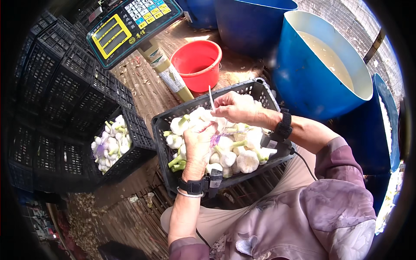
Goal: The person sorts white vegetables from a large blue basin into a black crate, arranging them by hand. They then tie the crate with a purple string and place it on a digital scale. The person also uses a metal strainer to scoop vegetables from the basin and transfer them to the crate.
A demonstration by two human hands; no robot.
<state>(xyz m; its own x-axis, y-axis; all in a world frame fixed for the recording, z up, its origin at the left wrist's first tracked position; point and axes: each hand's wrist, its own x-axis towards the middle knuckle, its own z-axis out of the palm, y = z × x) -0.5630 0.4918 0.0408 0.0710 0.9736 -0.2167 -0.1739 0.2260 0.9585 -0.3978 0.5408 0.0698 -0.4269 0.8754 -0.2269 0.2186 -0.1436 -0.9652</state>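
A black plastic crate (266,92) in front of my crossed legs is filled with white garlic bulbs (247,161) on short green stems. My right hand (236,106) is over the crate, pinching a thin pale strip (211,97) that points away from me. Just nearer to me, my left hand (201,139) has its thumb and fingers closed on the purple mesh netting (215,140) lying over the bulbs. Its fingertips are partly hidden, so the exact grip is hard to see. Each wrist wears a black strap with a small device.
A smaller load of garlic (112,143) sits in another black crate (138,143) at left, beside stacked crates (58,78). Beyond stand a digital scale display (133,29) on a post, a red bucket (203,79) and a blue tub (302,81) of cloudy water.
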